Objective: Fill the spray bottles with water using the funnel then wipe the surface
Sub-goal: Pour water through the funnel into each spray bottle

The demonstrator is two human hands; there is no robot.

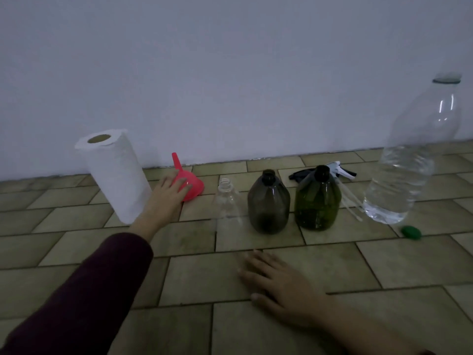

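The pink funnel lies mouth-down on the tiled floor near the wall, its spout pointing up and back. The left hand, in a dark sleeve, reaches onto it with fingers laid over the cone; whether this grip has closed round the funnel I cannot tell. Just left of that hand stands a roll of paper towel, upright. To the right of the funnel three uncapped spray bottles stand in a row: a clear bottle, a smoky dark bottle and a green bottle. Behind the green one lie the spray heads with their thin tubes trailing over the floor. Further right stands a large clear water bottle, partly filled, its neck open, with a green cap on the floor just beside its base. The right hand rests flat on the tiles nearer the person, fingers spread and straight, holding nothing
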